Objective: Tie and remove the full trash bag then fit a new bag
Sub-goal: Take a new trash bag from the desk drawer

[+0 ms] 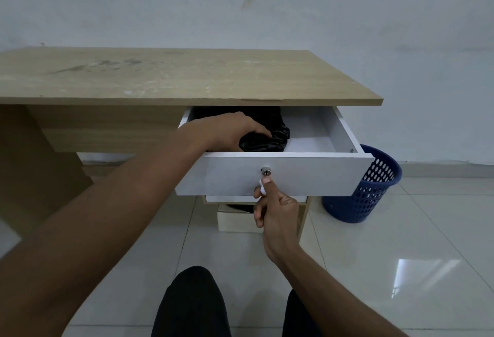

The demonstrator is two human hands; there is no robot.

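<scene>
A white desk drawer (294, 173) stands pulled out under the wooden desktop. Inside it lies a crumpled black trash bag (270, 137). My left hand (230, 130) reaches into the drawer and its fingers curl over the black bag. My right hand (275, 208) pinches a small white handle just under the drawer's metal lock (266, 171). A blue perforated trash bin (366, 189) stands on the floor to the right of the drawer, partly hidden behind the drawer front; no bag shows in it.
The wooden desk (160, 77) stands against a pale wall. Beneath the open drawer sit a lower drawer and a cardboard box (235, 220). The floor is glossy white tile (401, 256). My dark-trousered knees (192, 304) are at the bottom of the view.
</scene>
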